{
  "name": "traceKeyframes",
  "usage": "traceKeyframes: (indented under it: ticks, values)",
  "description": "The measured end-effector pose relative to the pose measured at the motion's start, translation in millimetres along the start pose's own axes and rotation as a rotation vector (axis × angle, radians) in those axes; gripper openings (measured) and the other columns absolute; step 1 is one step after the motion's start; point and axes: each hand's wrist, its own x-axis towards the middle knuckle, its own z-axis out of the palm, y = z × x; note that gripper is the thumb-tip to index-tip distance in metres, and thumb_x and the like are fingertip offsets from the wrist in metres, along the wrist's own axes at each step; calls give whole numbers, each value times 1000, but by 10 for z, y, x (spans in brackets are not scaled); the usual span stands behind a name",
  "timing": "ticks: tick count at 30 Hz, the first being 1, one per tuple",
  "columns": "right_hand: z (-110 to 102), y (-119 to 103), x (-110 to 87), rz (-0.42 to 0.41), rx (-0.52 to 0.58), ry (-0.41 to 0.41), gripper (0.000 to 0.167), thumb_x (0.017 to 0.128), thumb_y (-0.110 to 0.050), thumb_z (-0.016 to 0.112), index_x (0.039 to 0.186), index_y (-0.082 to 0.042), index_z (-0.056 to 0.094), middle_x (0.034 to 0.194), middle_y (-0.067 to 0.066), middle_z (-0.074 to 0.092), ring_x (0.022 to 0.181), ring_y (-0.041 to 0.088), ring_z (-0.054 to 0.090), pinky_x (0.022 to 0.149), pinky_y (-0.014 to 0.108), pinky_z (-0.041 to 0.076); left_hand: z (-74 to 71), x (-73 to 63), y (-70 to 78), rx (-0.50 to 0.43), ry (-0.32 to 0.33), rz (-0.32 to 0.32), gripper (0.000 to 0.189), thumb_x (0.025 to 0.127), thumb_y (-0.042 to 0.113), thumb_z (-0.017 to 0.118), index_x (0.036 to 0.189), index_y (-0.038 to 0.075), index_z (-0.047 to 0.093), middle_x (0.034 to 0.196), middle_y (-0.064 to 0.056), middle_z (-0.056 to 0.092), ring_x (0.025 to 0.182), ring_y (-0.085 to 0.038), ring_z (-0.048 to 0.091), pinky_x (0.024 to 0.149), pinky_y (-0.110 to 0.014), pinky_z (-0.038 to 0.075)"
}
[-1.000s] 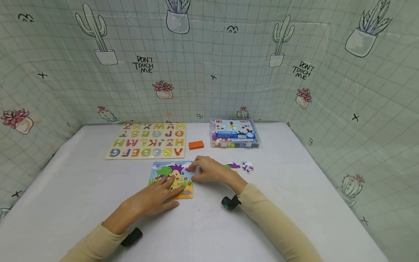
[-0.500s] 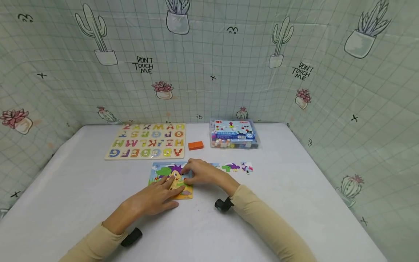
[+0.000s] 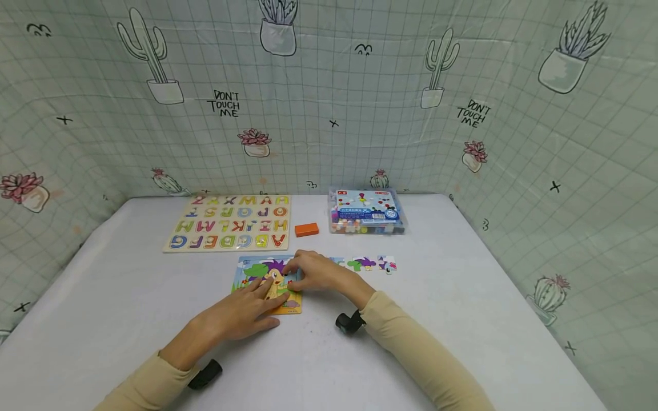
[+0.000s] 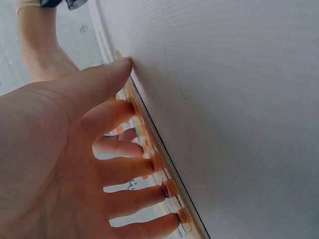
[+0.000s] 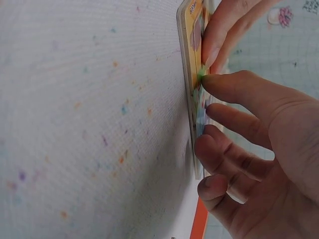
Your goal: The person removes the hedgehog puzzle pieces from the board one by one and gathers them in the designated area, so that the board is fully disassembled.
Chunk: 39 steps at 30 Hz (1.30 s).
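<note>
A jigsaw puzzle [image 3: 251,279] with a purple-haired cartoon hedgehog lies in its tray on the table. My left hand [image 3: 241,314] rests flat on its lower left part, fingers spread over the picture; in the left wrist view the fingertips [image 4: 172,190] touch the puzzle's face. At the right side of the puzzle, my right hand [image 3: 316,271] has bent fingers and pinches a puzzle piece [image 5: 202,102] between thumb and forefinger; the piece is mostly hidden. Loose puzzle pieces [image 3: 362,263] lie in a row to the right, partly behind the right hand.
Behind the puzzle, a wooden alphabet board [image 3: 228,224] lies at the left. An orange block [image 3: 307,230] sits beside it, and a clear plastic box [image 3: 367,211] with a blue label stands farther right. A patterned cloth [image 3: 308,103] hangs behind the white table [image 3: 288,365].
My right hand has moved left from the puzzle's right edge onto its right part, uncovering another loose piece in the row. The left hand has stayed in place.
</note>
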Motion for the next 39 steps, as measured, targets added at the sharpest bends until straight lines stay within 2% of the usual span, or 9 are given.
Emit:
traceKeyframes:
  ticks: [7, 15, 25, 30, 39]
  values:
    - [-5, 2, 4, -7, 2, 2, 35, 89, -30, 73, 120, -15, 70, 101, 0, 61, 84, 10, 51, 72, 19, 43, 5, -4, 2, 2, 8, 12, 53, 99, 37, 57, 147, 17, 47, 156, -28, 31, 142, -52, 29, 110, -65, 34]
    - [5, 2, 9, 0, -2, 2, 34, 88, -31, 74, 119, -16, 70, 101, -1, 60, 84, 10, 52, 73, 19, 43, 0, 1, 5, -1, -2, -4, 51, 99, 37, 57, 146, 18, 49, 156, -28, 30, 143, -51, 29, 111, -64, 33]
    - [0, 2, 2, 5, -1, 12, 34, 87, -32, 74, 118, -18, 69, 105, -1, 60, 89, 10, 53, 79, 21, 46, 0, 6, -15, -6, 3, 3, 49, 99, 36, 57, 145, 19, 50, 157, -28, 29, 143, -50, 30, 110, -64, 35]
    - [2, 12, -6, 4, 9, 9, 35, 87, -33, 74, 118, -19, 68, 105, -1, 62, 93, 10, 54, 83, 23, 47, -5, 2, -20, -28, -2, -3, 48, 100, 35, 56, 144, 19, 51, 157, -28, 28, 144, -49, 28, 110, -64, 34]
    - [-12, 23, -15, 21, 43, 0, 37, 87, -33, 75, 120, -20, 67, 106, -1, 60, 87, 10, 53, 77, 21, 46, -21, -17, -60, -111, -20, -21, 48, 100, 35, 56, 145, 20, 50, 159, -28, 24, 146, -48, 24, 112, -64, 32]
